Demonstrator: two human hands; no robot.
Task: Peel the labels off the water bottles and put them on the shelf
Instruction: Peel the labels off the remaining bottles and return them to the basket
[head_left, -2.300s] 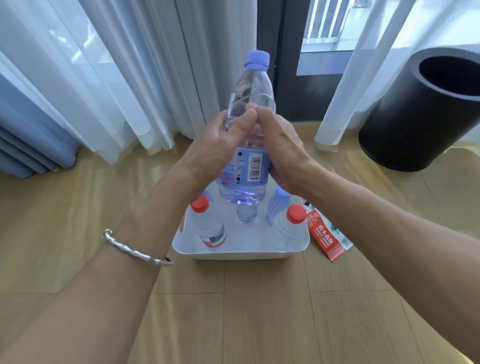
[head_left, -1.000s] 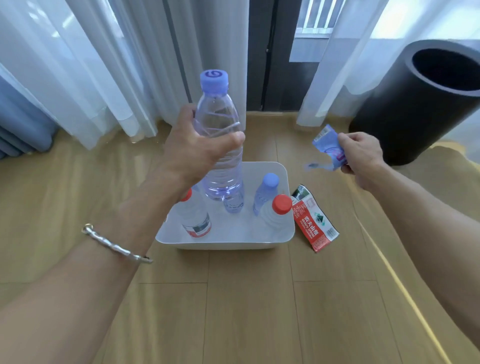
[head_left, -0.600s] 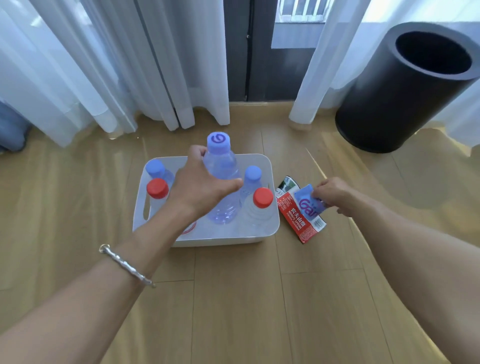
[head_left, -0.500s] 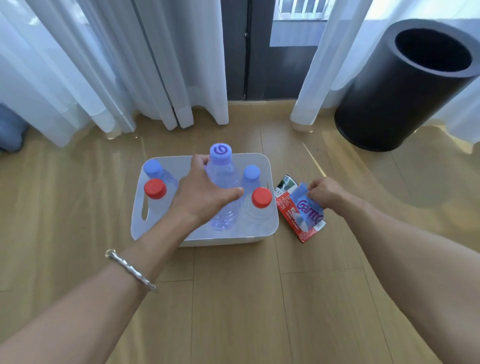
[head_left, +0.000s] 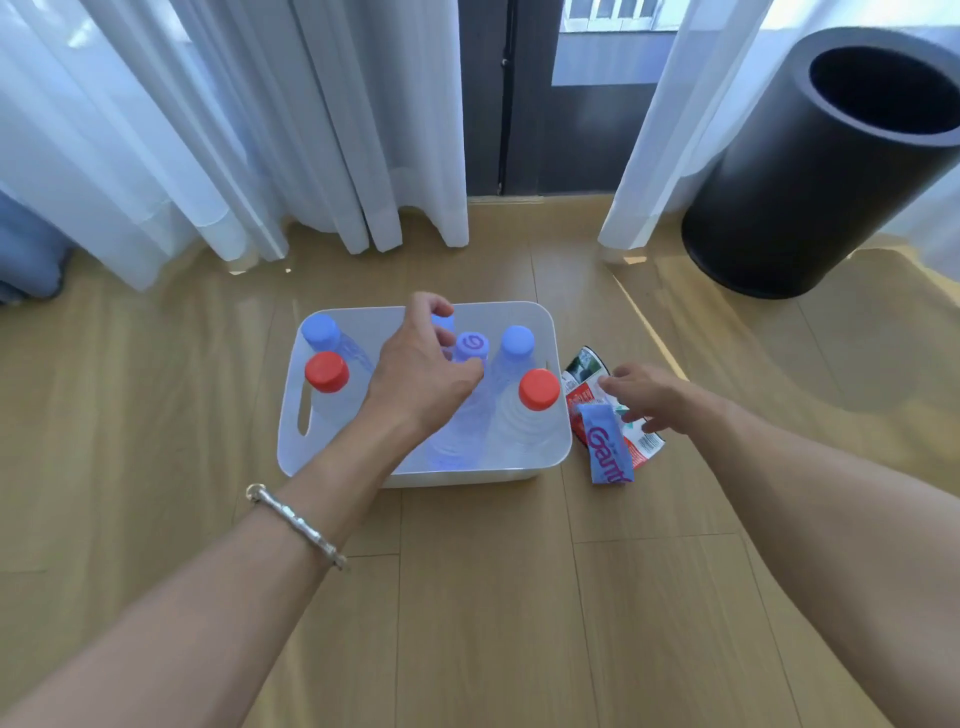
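A white bin on the wooden floor holds several water bottles. Two have red caps and others have blue caps. My left hand wraps the shoulder of the label-free, purple-capped bottle, which stands upright in the middle of the bin. My right hand hovers open just right of the bin, fingers spread, holding nothing. Below it a crumpled blue-purple label lies partly on a red label on the floor.
A tall black cylindrical trash can stands at the back right. White curtains hang behind the bin, with a dark door frame between them. Bare wooden floor lies in front of the bin.
My left hand lowered the peeled purple-capped bottle into the bin. My right hand carried the blue label down to the floor beside the red label and let it go.
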